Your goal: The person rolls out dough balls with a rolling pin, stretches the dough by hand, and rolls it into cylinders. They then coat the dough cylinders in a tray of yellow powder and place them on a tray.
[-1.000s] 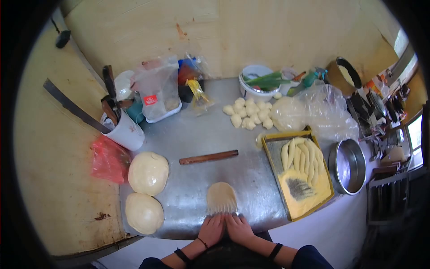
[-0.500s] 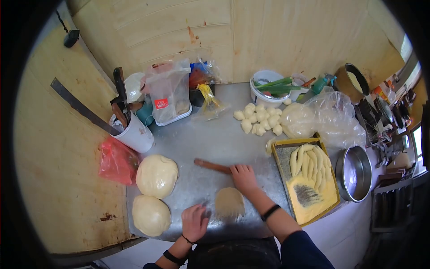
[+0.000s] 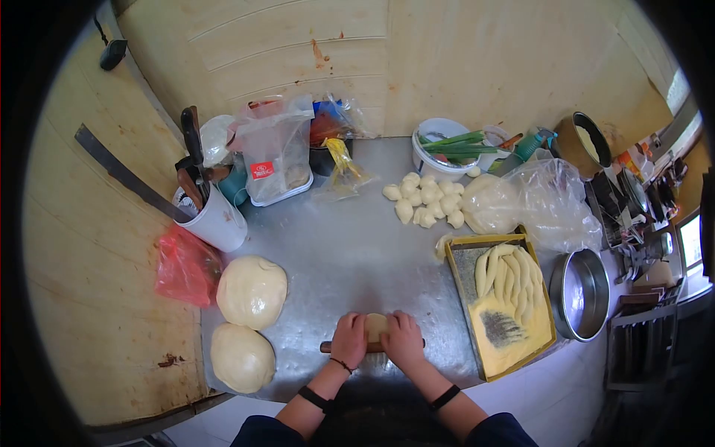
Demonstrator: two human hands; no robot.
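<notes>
Both hands are on a wooden rolling pin (image 3: pixel 372 347) lying crosswise near the front edge of the metal table. My left hand (image 3: pixel 349 340) is closed over its left part, my right hand (image 3: pixel 403 340) over its right part. Between the hands a flat piece of dough (image 3: pixel 377 326) shows, partly under the pin. Left of my left hand are two large smooth dough balls, one (image 3: pixel 252 292) behind the other (image 3: pixel 243 357). To the right, a yellow-rimmed tray (image 3: pixel 551 328) holds several long dough strips (image 3: pixel 509 277) beside yellow powder.
Small dough pieces (image 3: pixel 428 195) sit before a white bucket (image 3: pixel 439 170) with green onions. A plastic bag (image 3: pixel 555 197) and a round metal pan (image 3: pixel 585 294) are at the right. A white container (image 3: pixel 223 223) with knives and a red bag (image 3: pixel 188 268) are at the left.
The rolling pin has come toward the front edge and now lies across the dough. My left hand has moved right onto it; my right hand has moved down with it.
</notes>
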